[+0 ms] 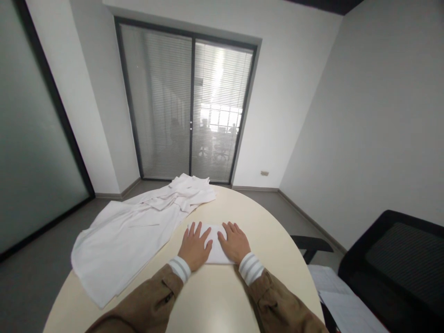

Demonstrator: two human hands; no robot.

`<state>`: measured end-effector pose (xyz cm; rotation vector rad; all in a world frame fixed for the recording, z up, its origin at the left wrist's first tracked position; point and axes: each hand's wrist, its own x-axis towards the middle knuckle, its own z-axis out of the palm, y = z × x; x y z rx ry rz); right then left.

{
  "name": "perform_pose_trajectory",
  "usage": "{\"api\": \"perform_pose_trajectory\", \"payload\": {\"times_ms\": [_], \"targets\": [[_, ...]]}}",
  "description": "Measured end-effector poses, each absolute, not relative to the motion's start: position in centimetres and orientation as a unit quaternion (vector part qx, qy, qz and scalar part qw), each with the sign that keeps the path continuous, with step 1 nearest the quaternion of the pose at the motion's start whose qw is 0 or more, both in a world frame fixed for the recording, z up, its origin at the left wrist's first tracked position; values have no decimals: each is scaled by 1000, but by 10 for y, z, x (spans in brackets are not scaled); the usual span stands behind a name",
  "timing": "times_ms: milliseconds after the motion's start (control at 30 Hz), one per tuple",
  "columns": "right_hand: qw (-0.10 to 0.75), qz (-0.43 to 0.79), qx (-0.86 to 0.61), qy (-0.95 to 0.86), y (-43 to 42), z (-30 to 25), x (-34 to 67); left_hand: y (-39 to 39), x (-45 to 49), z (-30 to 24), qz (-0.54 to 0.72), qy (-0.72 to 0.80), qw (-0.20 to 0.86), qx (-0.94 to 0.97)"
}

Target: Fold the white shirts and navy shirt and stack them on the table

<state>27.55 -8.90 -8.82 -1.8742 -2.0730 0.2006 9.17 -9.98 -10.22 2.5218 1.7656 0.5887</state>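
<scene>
Both hands rest on a flat white folded cloth (215, 247) on the round table. My left hand (195, 247) lies palm down over the cloth's left part, its fingers spread. On the right part lies my right hand (236, 243), also palm down, with the thumb apart and the fingers stretched forward. Between the thumbs a strip of the cloth shows; its side edges are mostly under the hands. To the left a large white garment (135, 245) is spread out, flat near me and rumpled at its far end.
The pale round table (243, 208) curves away ahead. A black office chair (395, 263) stands at the right, with white papers (343, 296) beside the table's edge. Glass doors with blinds (187, 106) are in the far wall.
</scene>
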Motion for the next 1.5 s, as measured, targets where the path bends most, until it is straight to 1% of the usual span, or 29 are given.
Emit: {"api": "perform_pose_trajectory", "payload": {"times_ms": [100,167,233,333,433,533,633,733,833,900,967,1133,1233,1300,1400,1500], "targets": [[168,65,-686,-705,-86,-88,282,-98,91,-103,199,563,2,802],[186,22,-676,-713,-90,-84,280,-98,90,-101,208,560,-2,802],[202,-8,-616,-761,-96,-79,277,-97,88,-99,218,557,-6,801],[191,31,-534,-823,-100,-75,274,-92,82,-98,218,552,2,805],[183,77,-560,-805,-97,-78,277,-85,77,-100,203,548,28,811],[194,67,-591,-780,-94,-82,279,-81,76,-102,191,565,36,802],[196,40,-614,-764,-95,-82,277,-85,76,-100,193,591,15,783],[191,29,-616,-763,-98,-78,275,-91,74,-95,212,533,-16,819],[173,40,-567,-804,-101,-74,276,-92,71,-93,191,477,8,858],[146,64,-527,-835,-102,-72,279,-91,70,-96,161,499,39,851],[120,87,-511,-847,-103,-70,283,-90,71,-99,148,523,47,838],[87,114,-467,-873,-107,-64,292,-86,72,-103,173,545,28,820],[74,124,-443,-885,-107,-63,293,-82,68,-103,213,545,12,811],[82,116,-486,-862,-105,-68,294,-81,66,-103,261,531,-8,806],[105,72,-618,-776,-97,-80,297,-82,65,-107,321,484,-4,814],[117,23,-731,-672,-84,-91,309,-85,68,-114,297,452,32,840]]}}
